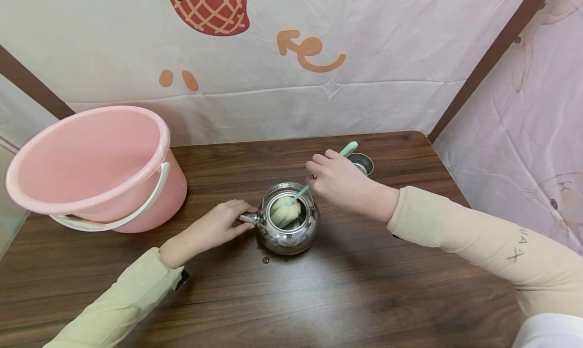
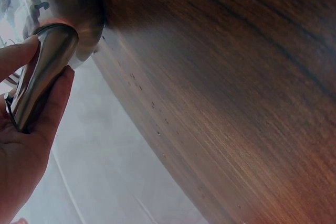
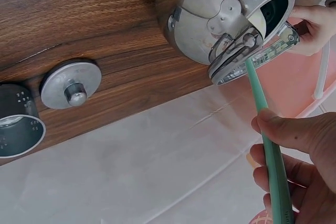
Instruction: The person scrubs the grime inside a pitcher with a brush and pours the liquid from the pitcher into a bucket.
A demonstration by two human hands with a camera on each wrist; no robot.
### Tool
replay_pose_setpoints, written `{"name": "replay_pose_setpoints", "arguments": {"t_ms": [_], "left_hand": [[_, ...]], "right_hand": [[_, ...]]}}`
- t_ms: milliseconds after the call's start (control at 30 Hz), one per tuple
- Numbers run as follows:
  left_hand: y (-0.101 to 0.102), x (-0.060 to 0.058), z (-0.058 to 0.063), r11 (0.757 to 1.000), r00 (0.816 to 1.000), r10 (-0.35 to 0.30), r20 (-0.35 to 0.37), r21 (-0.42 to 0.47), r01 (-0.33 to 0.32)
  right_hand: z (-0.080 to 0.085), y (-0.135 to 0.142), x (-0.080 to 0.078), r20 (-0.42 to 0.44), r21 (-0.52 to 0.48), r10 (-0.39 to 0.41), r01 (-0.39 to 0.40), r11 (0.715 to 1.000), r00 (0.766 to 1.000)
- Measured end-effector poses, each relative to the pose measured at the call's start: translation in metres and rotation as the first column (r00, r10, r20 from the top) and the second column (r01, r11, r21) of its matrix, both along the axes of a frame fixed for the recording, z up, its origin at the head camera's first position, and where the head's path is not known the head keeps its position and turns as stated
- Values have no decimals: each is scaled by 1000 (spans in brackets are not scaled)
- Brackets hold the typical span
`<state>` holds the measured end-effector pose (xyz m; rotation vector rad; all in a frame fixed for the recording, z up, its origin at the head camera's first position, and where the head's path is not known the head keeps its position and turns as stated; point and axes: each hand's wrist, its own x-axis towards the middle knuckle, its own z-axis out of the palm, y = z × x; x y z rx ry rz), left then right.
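Observation:
A shiny stainless steel teapot (image 1: 291,239) stands lidless on the wooden table. My left hand (image 1: 216,226) grips its spout (image 2: 44,72) between thumb and fingers. A green-handled sponge brush (image 3: 272,166) is in my right hand (image 1: 343,183), the thumb and fingers closed round its handle. The pale sponge head (image 1: 285,211) sits inside the teapot's round opening. Above the rim, the teapot's carrying handle (image 1: 273,187) leans to the far side. How deep the sponge reaches is hidden.
A large pink bucket (image 1: 177,186) with a white handle stands at the left. Behind my right hand lie a metal infuser cup (image 3: 21,124) and the round teapot lid (image 3: 72,83). Water drops (image 1: 266,260) dot the table before the teapot. A printed cloth (image 1: 255,110) hangs behind.

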<state>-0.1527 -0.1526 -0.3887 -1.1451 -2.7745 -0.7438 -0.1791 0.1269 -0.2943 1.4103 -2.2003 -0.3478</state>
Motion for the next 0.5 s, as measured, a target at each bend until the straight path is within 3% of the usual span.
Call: {"name": "replay_pose_setpoints", "arguments": {"t_ms": [500], "left_hand": [[0, 0, 1, 1000, 1000, -4, 4, -1, 4]], "right_hand": [[3, 8, 4, -13, 48, -34, 34, 998, 999]]}}
